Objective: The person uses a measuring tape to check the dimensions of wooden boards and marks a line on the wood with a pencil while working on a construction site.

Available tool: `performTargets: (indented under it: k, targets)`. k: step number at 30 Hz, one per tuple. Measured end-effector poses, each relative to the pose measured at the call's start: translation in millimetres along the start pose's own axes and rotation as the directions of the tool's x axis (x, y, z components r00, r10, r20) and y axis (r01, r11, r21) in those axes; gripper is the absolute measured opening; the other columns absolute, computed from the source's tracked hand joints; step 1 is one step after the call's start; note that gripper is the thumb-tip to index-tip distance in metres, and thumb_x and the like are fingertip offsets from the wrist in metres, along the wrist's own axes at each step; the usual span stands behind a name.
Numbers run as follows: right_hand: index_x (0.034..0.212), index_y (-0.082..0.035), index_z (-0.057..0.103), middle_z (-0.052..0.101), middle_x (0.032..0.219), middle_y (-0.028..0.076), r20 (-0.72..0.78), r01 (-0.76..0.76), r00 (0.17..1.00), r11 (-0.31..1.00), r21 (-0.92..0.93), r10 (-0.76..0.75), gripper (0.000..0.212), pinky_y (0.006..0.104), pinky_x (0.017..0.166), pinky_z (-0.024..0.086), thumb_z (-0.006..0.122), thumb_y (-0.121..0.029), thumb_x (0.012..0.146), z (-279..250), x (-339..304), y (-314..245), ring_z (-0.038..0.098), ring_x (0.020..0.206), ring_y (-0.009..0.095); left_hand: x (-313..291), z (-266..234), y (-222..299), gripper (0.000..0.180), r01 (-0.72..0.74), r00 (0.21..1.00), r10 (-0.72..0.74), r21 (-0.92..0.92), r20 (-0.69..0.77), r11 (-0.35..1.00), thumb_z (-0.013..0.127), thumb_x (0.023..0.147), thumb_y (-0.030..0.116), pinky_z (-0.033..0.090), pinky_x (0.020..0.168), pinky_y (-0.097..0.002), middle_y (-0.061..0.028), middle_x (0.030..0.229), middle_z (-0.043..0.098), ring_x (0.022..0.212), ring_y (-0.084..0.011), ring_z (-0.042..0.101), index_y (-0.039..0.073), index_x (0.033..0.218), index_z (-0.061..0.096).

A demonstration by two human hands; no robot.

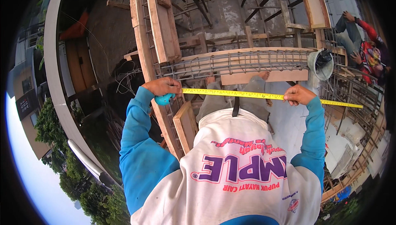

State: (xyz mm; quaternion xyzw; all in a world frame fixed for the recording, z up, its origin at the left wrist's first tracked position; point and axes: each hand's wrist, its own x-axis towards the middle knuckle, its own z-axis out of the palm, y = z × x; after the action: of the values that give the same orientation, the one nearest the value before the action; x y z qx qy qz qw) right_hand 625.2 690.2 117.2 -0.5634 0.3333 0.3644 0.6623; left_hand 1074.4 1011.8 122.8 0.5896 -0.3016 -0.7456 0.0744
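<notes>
A yellow tape measure (pixel 231 93) is stretched across in front of my body, its blade drawn far out. My left hand (pixel 163 87) is closed around the teal tape case (pixel 164 99), from which the blade comes out to the right. With fingers and thumb my right hand (pixel 298 95) pinches the blade, and the blade's free end extends past it to the right. Below the blade are my legs and bare feet. Just beyond it lies a long rebar cage (pixel 243 64) along a wooden formwork beam.
Wooden formwork (pixel 163 23) with rebar runs away from me at left. A grey bucket (pixel 321 65) holding something dark stands by the cage's right end. Another person (pixel 369 52) in a red sleeve sits at far right. Timber props fill the lower level beyond.
</notes>
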Motion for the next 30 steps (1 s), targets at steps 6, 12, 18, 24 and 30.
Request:
performTargets:
  k: [6, 12, 18, 24, 30]
  targets:
    - [0.091, -0.001, 0.068, 0.056, 0.06, 0.0, 0.001, -0.02, 1.0, 0.999, -0.025, 0.02, 0.026, 0.0238, 0.048, 0.04, 0.062, -0.026, 0.092, -13.6, -0.1, 9.7, 0.048, 0.052, 0.008, -5.2, -5.3, -13.3, 0.026, -0.048, 0.999, 0.049, -0.067, 0.015, 0.997, 0.06, 0.09, 0.028, 0.047, 0.067, -0.0259, -0.0016, 0.076, 0.062, 0.071, -0.0096, 0.055, 0.002, 0.09, 0.067]
    - [0.091, 0.0, 0.068, 0.057, 0.061, 0.001, -0.007, -0.042, 0.999, 0.999, -0.013, 0.042, 0.027, 0.024, 0.048, 0.041, 0.063, -0.027, 0.091, -16.7, 3.0, 15.3, 0.049, 0.052, 0.008, -0.8, -2.8, -13.7, 0.028, -0.01, 1.0, 0.01, -0.018, -0.003, 1.0, 0.06, 0.089, 0.029, 0.047, 0.068, -0.0257, -0.0018, 0.077, 0.063, 0.072, -0.0101, 0.056, 0.002, 0.091, 0.068]
    - [0.091, 0.0, 0.068, 0.058, 0.061, 0.001, -0.01, -0.063, 0.998, 0.998, -0.024, 0.063, 0.028, 0.0246, 0.049, 0.042, 0.064, -0.028, 0.091, -11.3, -2.5, 13.9, 0.05, 0.054, 0.008, -4.7, -4.1, -18.1, 0.024, 0.028, 0.999, -0.029, -0.032, -0.025, 0.999, 0.059, 0.088, 0.026, 0.049, 0.076, -0.0295, -0.0035, 0.079, 0.066, 0.076, -0.0134, 0.059, 0.004, 0.086, 0.068]
    - [0.09, 0.0, 0.068, 0.062, 0.067, 0.002, -0.028, -0.035, 0.999, 0.999, -0.008, 0.035, 0.026, 0.0262, 0.057, 0.045, 0.064, -0.026, 0.091, -26.6, -14.4, 48.2, 0.057, 0.063, 0.01, -26.0, -24.0, -30.1, 0.025, 0.108, 0.991, -0.112, -0.063, -0.07, 0.992, 0.065, 0.086, 0.027, 0.048, 0.069, -0.0253, -0.0005, 0.077, 0.064, 0.071, -0.0099, 0.057, 0.004, 0.09, 0.07]
    - [0.092, -0.002, 0.069, 0.067, 0.075, 0.003, -0.142, -0.055, 0.989, 0.993, -0.108, 0.04, 0.024, 0.0281, 0.067, 0.047, 0.064, -0.026, 0.09, -31.8, 11.6, 74.1, 0.061, 0.072, 0.011, 0.5, -24.0, -50.9, 0.025, 0.065, 0.997, -0.067, -0.069, -0.04, 0.996, 0.065, 0.088, 0.027, 0.048, 0.069, -0.0256, -0.0018, 0.077, 0.066, 0.071, -0.0099, 0.058, 0.002, 0.087, 0.07]
